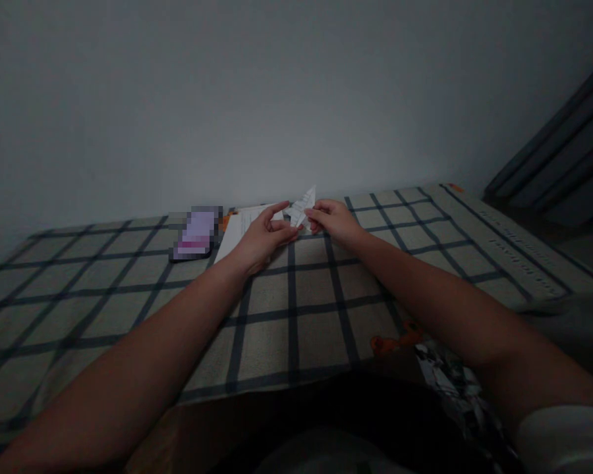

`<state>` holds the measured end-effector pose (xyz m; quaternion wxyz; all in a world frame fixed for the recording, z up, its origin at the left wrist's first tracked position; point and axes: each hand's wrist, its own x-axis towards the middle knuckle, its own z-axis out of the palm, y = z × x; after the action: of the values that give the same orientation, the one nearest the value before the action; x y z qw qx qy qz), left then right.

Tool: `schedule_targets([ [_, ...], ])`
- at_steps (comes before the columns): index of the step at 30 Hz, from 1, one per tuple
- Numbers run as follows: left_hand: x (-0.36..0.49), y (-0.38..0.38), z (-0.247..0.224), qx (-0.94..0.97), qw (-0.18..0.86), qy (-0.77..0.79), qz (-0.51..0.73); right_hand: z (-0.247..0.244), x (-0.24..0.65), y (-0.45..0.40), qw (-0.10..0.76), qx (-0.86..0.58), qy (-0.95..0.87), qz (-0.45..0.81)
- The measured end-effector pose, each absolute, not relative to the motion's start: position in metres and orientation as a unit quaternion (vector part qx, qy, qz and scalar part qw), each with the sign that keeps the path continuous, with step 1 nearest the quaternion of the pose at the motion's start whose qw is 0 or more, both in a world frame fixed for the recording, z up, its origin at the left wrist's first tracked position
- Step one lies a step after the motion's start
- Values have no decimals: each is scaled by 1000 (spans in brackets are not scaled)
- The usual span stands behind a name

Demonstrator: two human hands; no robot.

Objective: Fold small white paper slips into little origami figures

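A small folded piece of white paper [303, 205] with faint printed lines is between my hands, a little above the far part of the cloth. Its pointed tip rises up and to the right. My right hand [337, 221] pinches the right side of the paper with thumb and fingertips. On the other side, my left hand [265, 236] has its thumb at the paper's lower left edge, with the index finger stretched out above. How the remaining left fingers touch the paper is hidden. Flat white sheets [233, 236] lie partly behind my left hand.
A checked tablecloth [316, 329] covers the table. To the left lies a phone [196, 236] with a blurred, lit screen. The wall [286, 99] stands right behind the table, and a dark curtain [563, 131] hangs at the right.
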<state>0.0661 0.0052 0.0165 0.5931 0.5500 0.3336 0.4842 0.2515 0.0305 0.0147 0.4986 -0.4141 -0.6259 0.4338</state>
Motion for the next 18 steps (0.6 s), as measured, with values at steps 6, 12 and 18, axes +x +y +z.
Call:
schedule_targets([
  [6, 65, 5, 19, 548, 598, 334, 481, 15, 253, 30, 504, -392, -637, 432],
  [12, 66, 8, 12, 571, 563, 349, 485, 13, 256, 31, 452, -359, -687, 441],
  [18, 64, 10, 11, 575, 528, 356, 513, 14, 256, 24, 371, -374, -747, 406],
])
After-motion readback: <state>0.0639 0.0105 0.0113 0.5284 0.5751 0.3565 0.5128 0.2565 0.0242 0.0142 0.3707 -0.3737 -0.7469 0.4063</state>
